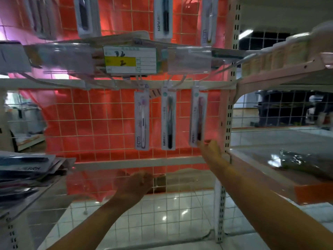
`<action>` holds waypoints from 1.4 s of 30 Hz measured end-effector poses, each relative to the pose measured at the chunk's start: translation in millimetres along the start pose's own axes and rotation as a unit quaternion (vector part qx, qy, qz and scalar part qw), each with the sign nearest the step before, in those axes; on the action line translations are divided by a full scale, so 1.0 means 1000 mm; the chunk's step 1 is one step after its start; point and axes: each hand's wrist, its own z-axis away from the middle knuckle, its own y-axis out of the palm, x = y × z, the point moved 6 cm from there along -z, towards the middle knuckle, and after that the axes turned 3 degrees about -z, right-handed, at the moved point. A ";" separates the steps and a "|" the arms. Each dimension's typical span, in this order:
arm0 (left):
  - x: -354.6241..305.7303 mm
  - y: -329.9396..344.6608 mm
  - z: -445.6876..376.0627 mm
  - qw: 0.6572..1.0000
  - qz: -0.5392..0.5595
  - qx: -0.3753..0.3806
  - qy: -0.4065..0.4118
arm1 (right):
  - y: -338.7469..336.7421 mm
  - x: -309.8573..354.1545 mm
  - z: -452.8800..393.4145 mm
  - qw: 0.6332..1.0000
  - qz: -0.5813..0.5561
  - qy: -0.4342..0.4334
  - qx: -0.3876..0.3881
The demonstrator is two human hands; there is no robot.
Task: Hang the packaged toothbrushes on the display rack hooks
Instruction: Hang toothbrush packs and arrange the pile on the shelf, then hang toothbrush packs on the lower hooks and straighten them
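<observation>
Three packaged toothbrushes hang from hooks on the white wire rack (93, 123): a white-handled one (142, 121) on the left, a dark one (168, 121) in the middle, a dark red one (197, 118) on the right. My right hand (210, 150) reaches up and pinches the bottom corner of the right package. My left hand (134, 184) hovers lower, in front of the grid, with its fingers curled and nothing in it. More packages hang on the row above (163, 17).
A pile of packaged toothbrushes (27, 170) lies on the shelf at the left. A price label (129, 59) sits on the hook bar above. A shelf at the right (270, 170) holds a shiny plastic-wrapped item (297, 159). A perforated upright post (228, 123) stands beside my right hand.
</observation>
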 end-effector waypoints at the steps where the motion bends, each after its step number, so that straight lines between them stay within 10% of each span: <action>1: 0.005 0.007 -0.003 1.000 -0.001 0.004 -0.009 | 0.003 -0.004 0.021 0.999 0.016 -0.007 0.027; 14: 0.047 0.091 -0.010 0.993 0.009 0.088 -0.073 | 0.049 -0.115 0.093 0.905 0.305 -0.046 0.292; 42: -0.243 -0.096 0.068 0.954 0.072 0.269 -0.108 | -0.160 0.160 0.206 0.940 0.249 0.124 0.200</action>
